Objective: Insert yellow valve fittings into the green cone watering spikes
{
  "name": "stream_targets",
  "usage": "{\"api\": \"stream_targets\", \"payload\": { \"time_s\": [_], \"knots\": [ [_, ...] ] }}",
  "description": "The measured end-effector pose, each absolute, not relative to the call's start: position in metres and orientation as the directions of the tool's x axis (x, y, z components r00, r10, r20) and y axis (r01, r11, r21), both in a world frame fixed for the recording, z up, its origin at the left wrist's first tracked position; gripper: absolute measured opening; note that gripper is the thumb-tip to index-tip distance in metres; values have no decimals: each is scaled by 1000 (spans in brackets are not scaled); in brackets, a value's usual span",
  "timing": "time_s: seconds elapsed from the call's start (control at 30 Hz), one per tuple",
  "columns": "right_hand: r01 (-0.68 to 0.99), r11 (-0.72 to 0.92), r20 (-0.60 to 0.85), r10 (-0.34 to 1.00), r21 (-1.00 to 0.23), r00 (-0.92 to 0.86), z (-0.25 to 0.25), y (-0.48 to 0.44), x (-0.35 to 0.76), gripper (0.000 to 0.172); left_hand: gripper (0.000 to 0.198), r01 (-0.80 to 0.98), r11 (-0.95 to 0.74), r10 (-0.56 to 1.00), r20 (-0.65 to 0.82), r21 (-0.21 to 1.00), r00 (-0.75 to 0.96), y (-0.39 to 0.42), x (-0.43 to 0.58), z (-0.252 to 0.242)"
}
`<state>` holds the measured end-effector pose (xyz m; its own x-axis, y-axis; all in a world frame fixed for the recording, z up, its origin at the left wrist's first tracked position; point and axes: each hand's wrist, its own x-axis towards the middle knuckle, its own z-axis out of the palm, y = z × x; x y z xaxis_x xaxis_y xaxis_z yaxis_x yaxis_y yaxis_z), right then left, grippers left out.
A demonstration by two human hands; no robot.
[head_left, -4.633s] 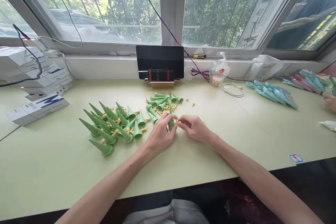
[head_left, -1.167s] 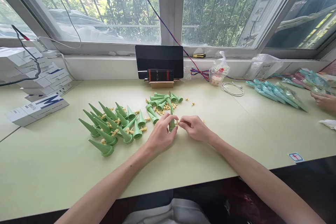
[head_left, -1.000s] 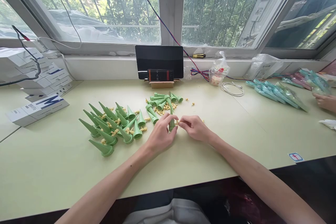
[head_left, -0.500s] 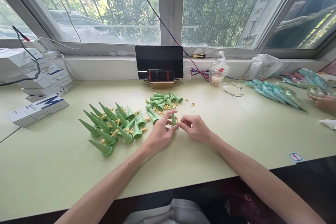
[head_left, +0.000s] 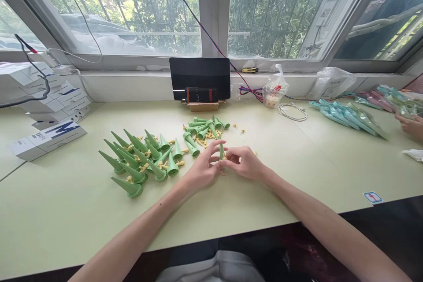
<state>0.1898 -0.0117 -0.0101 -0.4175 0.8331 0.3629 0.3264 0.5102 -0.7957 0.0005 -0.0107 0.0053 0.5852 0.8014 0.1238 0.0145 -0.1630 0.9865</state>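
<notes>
My left hand (head_left: pixel 209 165) is closed around a green plastic cone (head_left: pixel 221 150), held roughly upright just above the table. Close beside it, my right hand (head_left: pixel 244 163) pinches a small yellow valve piece (head_left: pixel 224 157) against the cone's lower side; the fingers partly hide it. Left of my hands stand and lie several green cones with yellow pieces in their sides (head_left: pixel 134 172). Just beyond my fingers is a pile of loose green cones (head_left: pixel 201 128), with small yellow pieces (head_left: pixel 200 141) scattered among them.
A phone (head_left: pixel 201 95) leans on a dark tablet (head_left: pixel 200 72) at the back. White boxes (head_left: pixel 49 136) are stacked at left. A coiled white cable (head_left: pixel 292 112) and bagged teal items (head_left: pixel 343 116) lie at right, near another person's hand (head_left: pixel 410 125).
The cone in my left hand is more upright and slightly farther right. My right fingers have moved in against its side. The other person's hand at right has shifted slightly.
</notes>
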Motion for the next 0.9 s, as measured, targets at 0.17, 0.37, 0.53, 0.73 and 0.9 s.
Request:
{"api": "stream_targets", "payload": {
  "time_s": [0.17,0.37,0.53,0.73,0.9],
  "knots": [
    [343,513,362,834,-787,-416,-10,-12,189,32,51,13,-166,802,128,986,583,-11,1,4],
    [409,518,376,845,-751,-381,-8,-11,190,28,50,223,-325,870,198,919,452,-10,0,0],
    [453,507,366,856,-734,-365,-8,-11,191,28,53,383,-452,873,310,806,377,-11,0,-1],
    [471,499,343,859,-727,-381,-11,-10,191,27,66,422,-469,871,328,776,365,-13,2,0],
    [486,490,332,865,-724,-377,-12,-9,191,28,70,428,-481,864,329,765,381,-12,1,0]
  ]
}}
